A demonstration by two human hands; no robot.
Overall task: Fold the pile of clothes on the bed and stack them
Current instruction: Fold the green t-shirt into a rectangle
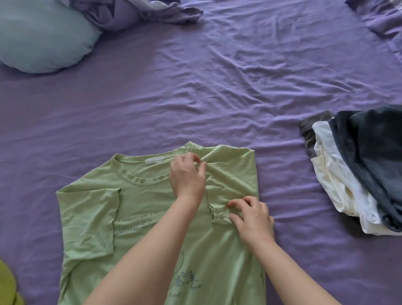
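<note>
Light green T-shirt (151,200) spread front-up on the purple bed (216,94), collar away from the viewer, both sleeves folded inward over the chest

Left hand (187,173) reaching forward across the shirt, forearm angled up from lower left, fingers curled, pinching fabric just right of the collar

Right hand (251,217) lower and to the right, wrist bent, fingers curled, pinching the hem of the folded-in right sleeve

Pile of dark and white clothes (362,168) at the right edge of the bed, well apart from the shirt

Pale blue pillow (33,37) far left; yellow-green garment (5,292) at lower left corner
</note>
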